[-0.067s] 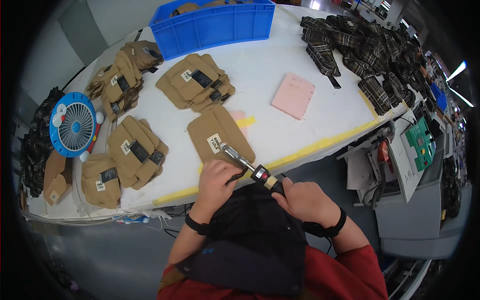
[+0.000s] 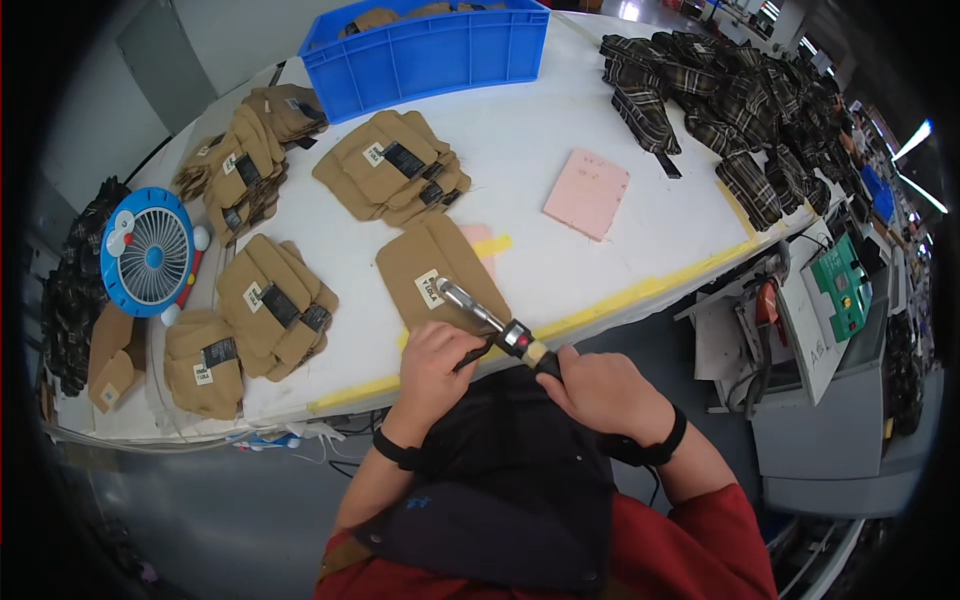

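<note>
Left hand (image 2: 432, 358) apparently pinches a dark strip (image 2: 478, 352) at the near edge of the tan piece (image 2: 430, 255), flat on the table (image 2: 505, 150); right hand (image 2: 605, 390), wrapped around the silver-tipped tool (image 2: 514, 337), should hold its aim steady near the white label (image 2: 427, 290). Fan (image 2: 152, 257), tan stacks (image 2: 243, 268), blue crate (image 2: 430, 65), pink pad (image 2: 588, 193) and plaid pile (image 2: 740, 100) surround; the stacks likely limit room leftward.

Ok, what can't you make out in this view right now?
All in the head view:
Tool, handle end: hidden by the right hand.
Tan cloth, near edge: partly covered by the left hand.
Blue bin, floor: hidden by its near wall.
Plaid pile, lower pieces: buried under upper ones.
</note>
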Tool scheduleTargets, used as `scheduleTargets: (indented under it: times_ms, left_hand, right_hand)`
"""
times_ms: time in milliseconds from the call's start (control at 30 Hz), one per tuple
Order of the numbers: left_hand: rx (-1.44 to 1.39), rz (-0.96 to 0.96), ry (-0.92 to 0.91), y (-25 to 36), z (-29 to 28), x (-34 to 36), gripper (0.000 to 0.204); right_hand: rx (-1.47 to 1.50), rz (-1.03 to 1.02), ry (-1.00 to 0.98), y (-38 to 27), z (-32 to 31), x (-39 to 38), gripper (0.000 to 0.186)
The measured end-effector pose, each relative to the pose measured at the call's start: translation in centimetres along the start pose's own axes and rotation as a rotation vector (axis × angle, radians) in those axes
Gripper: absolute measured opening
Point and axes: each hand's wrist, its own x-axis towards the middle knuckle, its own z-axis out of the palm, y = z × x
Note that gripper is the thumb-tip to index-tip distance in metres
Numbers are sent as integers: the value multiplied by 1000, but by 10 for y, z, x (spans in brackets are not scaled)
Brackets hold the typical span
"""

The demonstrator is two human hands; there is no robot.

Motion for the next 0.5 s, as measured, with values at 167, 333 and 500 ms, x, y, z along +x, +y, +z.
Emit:
scheduleTargets:
  times_ms: [167,333,500]
  left_hand:
    - [-61,-25,54,3,5,3,21]
    - [-83,-98,100,1,5,1,28]
    - [21,90,66,-3,2,0,27]
  right_hand:
    - [3,-71,209,6,2,79,43]
    - [34,-61,213,2,9,91,41]
    - [33,40,95,1,15,10,40]
